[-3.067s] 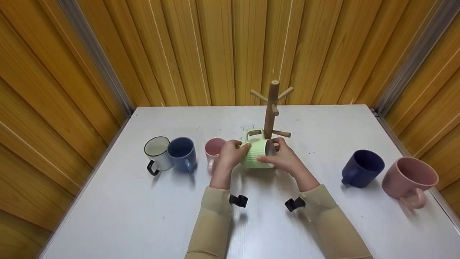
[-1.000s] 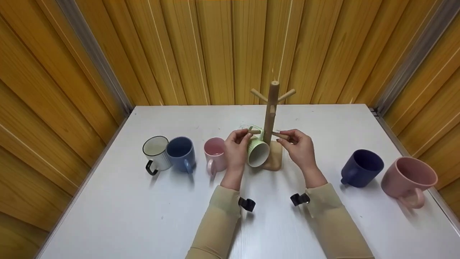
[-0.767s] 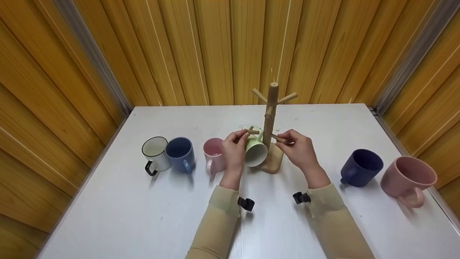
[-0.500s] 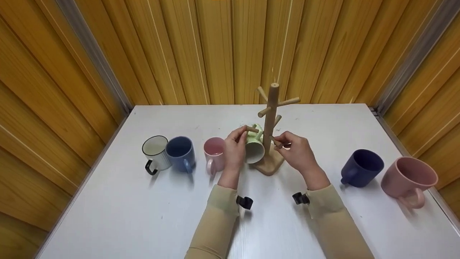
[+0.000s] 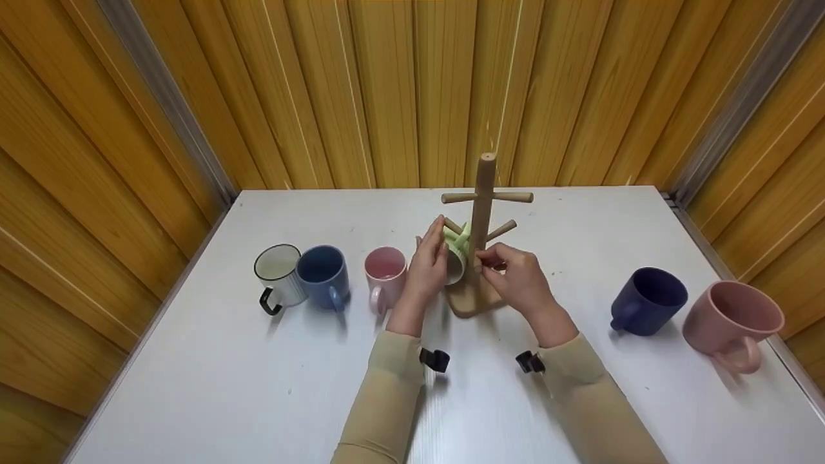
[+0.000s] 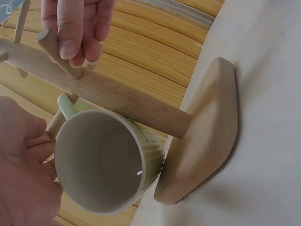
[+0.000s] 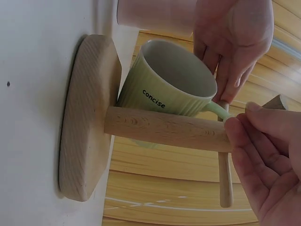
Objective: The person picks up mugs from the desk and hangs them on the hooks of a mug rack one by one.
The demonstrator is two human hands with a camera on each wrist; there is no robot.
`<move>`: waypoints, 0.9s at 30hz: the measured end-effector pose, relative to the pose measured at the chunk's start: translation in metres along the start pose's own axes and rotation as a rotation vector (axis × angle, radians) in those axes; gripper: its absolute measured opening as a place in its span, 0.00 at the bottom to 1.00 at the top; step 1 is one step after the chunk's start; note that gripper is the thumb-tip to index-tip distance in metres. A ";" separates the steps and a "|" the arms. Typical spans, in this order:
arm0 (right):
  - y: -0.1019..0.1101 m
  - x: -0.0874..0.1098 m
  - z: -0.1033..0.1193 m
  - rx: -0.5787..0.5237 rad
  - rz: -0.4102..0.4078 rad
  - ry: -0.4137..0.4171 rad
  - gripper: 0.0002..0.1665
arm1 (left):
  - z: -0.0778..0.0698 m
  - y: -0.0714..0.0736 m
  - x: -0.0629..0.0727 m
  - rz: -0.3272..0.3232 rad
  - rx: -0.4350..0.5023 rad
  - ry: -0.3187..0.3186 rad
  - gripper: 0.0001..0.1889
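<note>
- Head view: the left hand (image 5: 428, 261) is keeping its fingers straight and together beside the green mug (image 5: 455, 267), which is hanging by its handle from a lower peg (image 5: 452, 225) of the wooden rack (image 5: 483, 222). The right hand (image 5: 519, 277) is pinching the front peg (image 5: 477, 263). Three mugs (image 5: 321, 277) are standing leftward on the tabletop (image 5: 258, 393), two more (image 5: 648, 301) rightward.
- Left wrist view: the mug's mouth is facing the camera; the left fingers are lying partly hidden behind it, so whether they are touching it I cannot tell.
- Right wrist view: the word "concise" is showing on the mug's ribbed side, near the rack's base (image 7: 89, 122).
</note>
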State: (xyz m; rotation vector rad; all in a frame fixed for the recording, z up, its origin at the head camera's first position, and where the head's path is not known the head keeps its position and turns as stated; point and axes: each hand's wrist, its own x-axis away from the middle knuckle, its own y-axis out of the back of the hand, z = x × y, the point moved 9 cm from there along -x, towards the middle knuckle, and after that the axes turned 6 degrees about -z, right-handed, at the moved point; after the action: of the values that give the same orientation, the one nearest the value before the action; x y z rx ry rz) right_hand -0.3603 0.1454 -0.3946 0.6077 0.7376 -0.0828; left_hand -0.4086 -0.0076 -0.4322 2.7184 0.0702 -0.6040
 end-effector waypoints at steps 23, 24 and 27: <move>0.029 -0.006 -0.026 0.008 0.052 -0.139 0.11 | -0.033 -0.016 0.029 -0.165 0.210 -0.533 0.14; 0.033 -0.007 -0.027 0.006 0.040 -0.148 0.11 | -0.033 -0.018 0.029 -0.159 0.221 -0.530 0.13; 0.045 -0.009 -0.031 -0.003 0.006 -0.176 0.10 | -0.030 -0.022 0.029 -0.147 0.250 -0.508 0.11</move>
State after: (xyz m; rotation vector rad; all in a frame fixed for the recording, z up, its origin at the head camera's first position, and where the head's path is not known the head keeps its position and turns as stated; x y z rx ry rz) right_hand -0.3732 0.1986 -0.3843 0.5920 0.5658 -0.1279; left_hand -0.3731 0.0228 -0.4264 2.7125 0.0699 -1.4097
